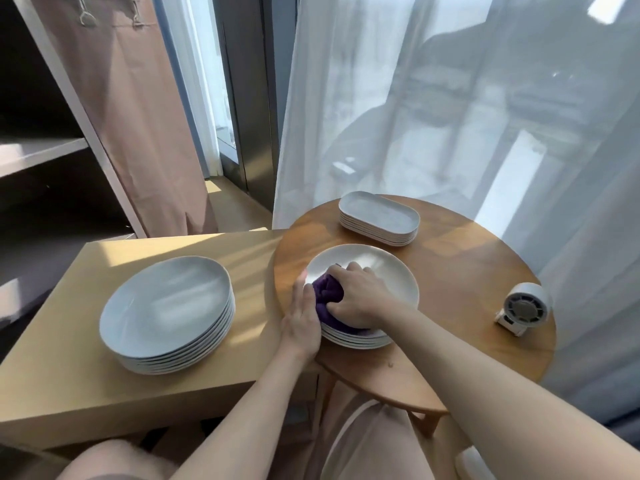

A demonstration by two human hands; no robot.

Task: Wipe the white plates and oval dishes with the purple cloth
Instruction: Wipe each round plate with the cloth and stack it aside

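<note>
Wiping topmost white plate (pixel 381 271), gripping bunched purple cloth (pixel 327 289) in right hand (pixel 360 296), bracing rim with flat left hand (pixel 301 323); next, likely lifting it aside.

The right hand (pixel 358 296) lies knuckles up, its fingers curled down around a bunched purple cloth (pixel 327 291). Its bare forearm reaches in from the lower right. The left hand (pixel 301 320) lies flatter, fingers straight and together against the left rim of the top white round plate (pixel 381 268), with its bare forearm coming up from below.
</note>
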